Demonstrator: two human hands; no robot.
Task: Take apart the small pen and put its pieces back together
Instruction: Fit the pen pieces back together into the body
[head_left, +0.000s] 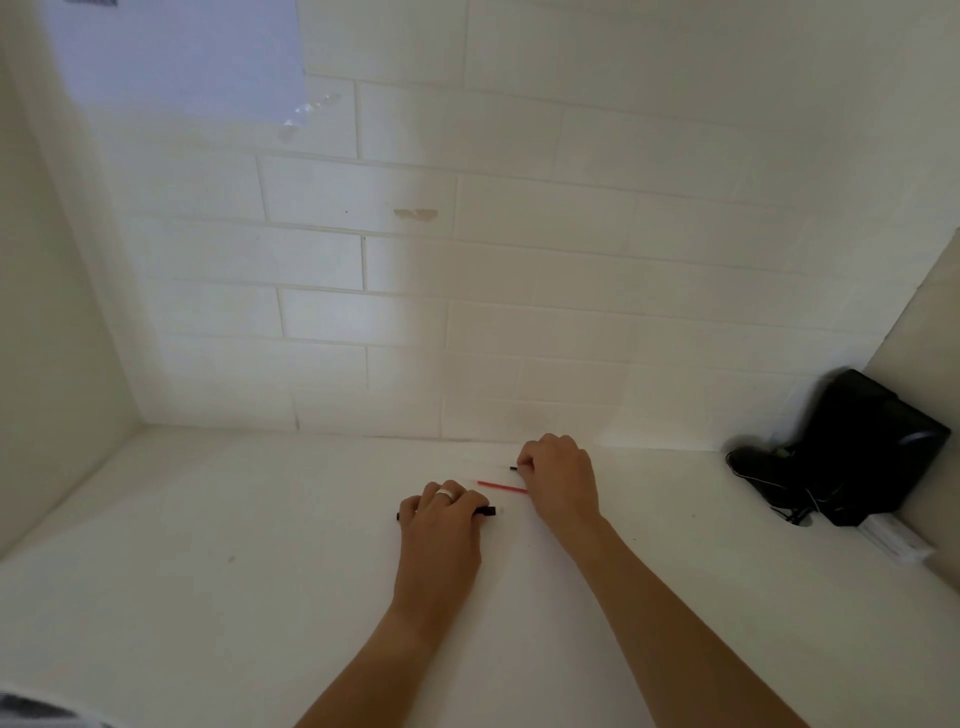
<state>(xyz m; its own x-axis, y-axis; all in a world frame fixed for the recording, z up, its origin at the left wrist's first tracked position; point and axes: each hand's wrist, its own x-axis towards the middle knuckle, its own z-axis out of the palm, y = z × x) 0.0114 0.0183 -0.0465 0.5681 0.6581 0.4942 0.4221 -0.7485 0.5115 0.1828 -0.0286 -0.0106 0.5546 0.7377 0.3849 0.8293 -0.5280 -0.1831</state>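
Note:
The pen lies in pieces on the white table near the wall. My left hand (441, 512), with a ring on one finger, is closed over a black pen piece (487, 511) whose ends stick out on both sides of the fingers. A thin red refill (500, 487) lies flat between my hands. My right hand (558, 473) is curled, pinching a small dark tip (514, 468) at the end of a pale, nearly clear tube (488, 463) that lies on the table. The rest of each held piece is hidden under the fingers.
A white brick wall (467, 312) rises right behind the pieces. A black bag with cords (852, 457) stands in the right corner, with a small white box (893, 540) in front of it. A side panel closes the left.

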